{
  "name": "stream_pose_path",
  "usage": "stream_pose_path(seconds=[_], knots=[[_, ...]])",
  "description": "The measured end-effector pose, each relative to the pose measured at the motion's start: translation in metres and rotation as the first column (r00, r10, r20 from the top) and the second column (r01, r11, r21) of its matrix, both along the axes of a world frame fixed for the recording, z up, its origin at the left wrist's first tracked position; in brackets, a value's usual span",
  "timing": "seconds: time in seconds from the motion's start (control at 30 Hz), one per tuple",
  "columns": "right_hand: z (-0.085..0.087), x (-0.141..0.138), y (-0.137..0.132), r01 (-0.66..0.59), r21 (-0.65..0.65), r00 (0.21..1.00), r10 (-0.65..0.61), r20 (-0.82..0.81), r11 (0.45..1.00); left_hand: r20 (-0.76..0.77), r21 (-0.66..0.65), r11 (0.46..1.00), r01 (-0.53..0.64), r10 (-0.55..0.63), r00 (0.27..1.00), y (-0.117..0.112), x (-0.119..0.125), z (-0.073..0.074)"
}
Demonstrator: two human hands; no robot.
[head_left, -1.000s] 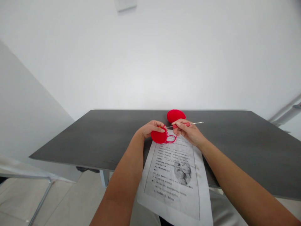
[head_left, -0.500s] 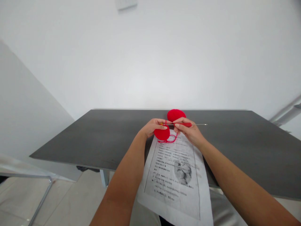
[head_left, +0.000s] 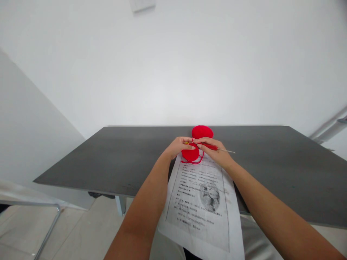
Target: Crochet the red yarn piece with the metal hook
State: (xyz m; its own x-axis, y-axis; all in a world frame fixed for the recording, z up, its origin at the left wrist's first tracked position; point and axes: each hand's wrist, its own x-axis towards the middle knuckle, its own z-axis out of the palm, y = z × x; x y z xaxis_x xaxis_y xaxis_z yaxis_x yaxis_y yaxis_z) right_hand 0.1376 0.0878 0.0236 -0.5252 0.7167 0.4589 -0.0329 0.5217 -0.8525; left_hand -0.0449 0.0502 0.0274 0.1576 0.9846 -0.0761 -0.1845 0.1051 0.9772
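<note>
My left hand (head_left: pixel 179 146) is closed on a small rounded piece of red crochet work (head_left: pixel 190 153), thumb on its face. A strand of red yarn passes by the left fingers, and a small yellow thing (head_left: pixel 187 143) shows at the work's top edge. Between the fingers of my right hand (head_left: pixel 215 151) lies a crochet hook (head_left: pixel 210 146) with a red grip and a thin metal shaft. The hook's left end meets the work; its tip is hidden. A red yarn ball (head_left: pixel 202 131) sits just behind both hands. Loose red yarn (head_left: pixel 193 162) hangs below the work.
A printed paper sheet (head_left: pixel 200 216) with text and a round picture lies beneath my hands and drapes over the front edge of the dark table (head_left: pixel 108 159). A white wall (head_left: pixel 173 72) rises behind. Metal chair legs (head_left: pixel 48 231) stand at lower left.
My right hand has come closer to the left, and the hook's right end has tilted downward. The crochet work has shifted slightly right. The view has moved a little.
</note>
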Motion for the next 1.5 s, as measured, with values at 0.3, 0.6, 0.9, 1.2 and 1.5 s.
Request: stream_pose_path(seconds=[0.3, 0.6, 0.9, 1.2, 1.5], knots=[[-0.007, -0.001, 0.007, 0.004, -0.089, 0.999, -0.008, -0.050, 0.996, 0.016, 0.066, 0.996, -0.065, 0.065, 0.998, 0.005, -0.003, -0.007], [0.000, 0.002, 0.003, -0.079, -0.240, 0.993, 0.055, -0.104, 0.968, -0.018, 0.096, 0.988, -0.120, 0.123, 0.992, 0.007, -0.006, -0.009], [0.006, 0.008, 0.003, -0.158, -0.311, 0.986, 0.134, -0.097, 0.937, -0.105, 0.108, 0.988, -0.107, 0.119, 0.987, 0.007, -0.007, -0.010], [0.004, 0.010, 0.008, -0.186, -0.297, 0.982, 0.178, -0.056, 0.936, -0.149, 0.110, 0.988, -0.109, 0.124, 0.981, 0.008, -0.006, -0.012], [0.005, 0.011, 0.008, -0.150, -0.139, 0.985, 0.161, 0.069, 0.979, -0.223, 0.148, 0.981, -0.128, 0.160, 0.962, 0.008, -0.003, -0.011]])
